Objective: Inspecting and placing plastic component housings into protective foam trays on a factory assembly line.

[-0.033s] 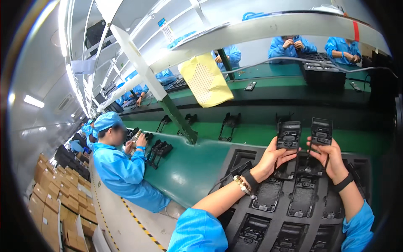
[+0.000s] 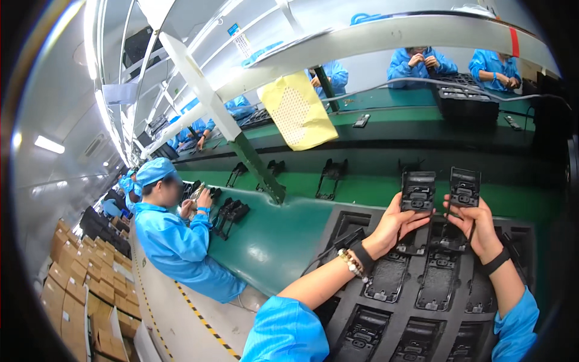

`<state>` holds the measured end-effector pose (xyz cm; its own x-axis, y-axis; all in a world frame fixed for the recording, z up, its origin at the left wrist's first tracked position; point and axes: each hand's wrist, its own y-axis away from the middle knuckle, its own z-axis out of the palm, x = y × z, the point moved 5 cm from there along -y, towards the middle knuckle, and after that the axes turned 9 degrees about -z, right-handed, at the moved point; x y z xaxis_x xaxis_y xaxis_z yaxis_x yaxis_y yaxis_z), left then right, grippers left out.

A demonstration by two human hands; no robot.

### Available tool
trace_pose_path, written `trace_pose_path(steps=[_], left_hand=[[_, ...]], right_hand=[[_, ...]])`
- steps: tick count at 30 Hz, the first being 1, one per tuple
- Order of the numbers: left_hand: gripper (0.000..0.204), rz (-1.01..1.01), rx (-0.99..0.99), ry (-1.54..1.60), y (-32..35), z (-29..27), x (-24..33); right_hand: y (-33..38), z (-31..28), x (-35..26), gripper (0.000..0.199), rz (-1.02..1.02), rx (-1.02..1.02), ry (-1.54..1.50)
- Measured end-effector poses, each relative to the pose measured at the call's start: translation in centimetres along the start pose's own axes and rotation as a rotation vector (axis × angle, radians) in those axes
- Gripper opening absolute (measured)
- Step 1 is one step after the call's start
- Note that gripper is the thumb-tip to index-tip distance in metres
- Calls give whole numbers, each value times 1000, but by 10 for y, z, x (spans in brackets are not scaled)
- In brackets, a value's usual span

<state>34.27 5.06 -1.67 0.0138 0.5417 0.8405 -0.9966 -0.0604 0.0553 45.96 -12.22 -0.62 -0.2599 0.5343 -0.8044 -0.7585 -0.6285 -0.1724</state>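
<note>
Two black frames: first frame (image 2: 418,192), gripped by the left hand (image 2: 391,228); second frame (image 2: 465,186), gripped by the right hand (image 2: 480,229). Both were above the foam tray (image 2: 408,292); lower ends blurred into dark parts behind. Tray: near edge was cut off; green worktop (image 2: 283,241) stretched leftward; pockets held similar black parts (image 2: 367,332).

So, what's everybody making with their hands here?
I can't tell what it will become. The person wearing the camera has one black frame in the left hand and another like it in the right hand. Both are held up over a dark tray with more black parts in its slots. A co-worker in blue handles something too.
</note>
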Motion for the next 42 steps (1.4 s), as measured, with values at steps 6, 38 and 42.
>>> trace_pose_path(steps=[6,38,42], left_hand=[[52,94,-2,102,-2,-2,5],[59,-26,-296,330,0,6,10],[59,-32,-302,317,2,6,12]], right_hand=[[5,5,0,51,18,-13,42],[9,10,-9,59,80,-98,-6],[11,16,-10,58,62,-96,9]])
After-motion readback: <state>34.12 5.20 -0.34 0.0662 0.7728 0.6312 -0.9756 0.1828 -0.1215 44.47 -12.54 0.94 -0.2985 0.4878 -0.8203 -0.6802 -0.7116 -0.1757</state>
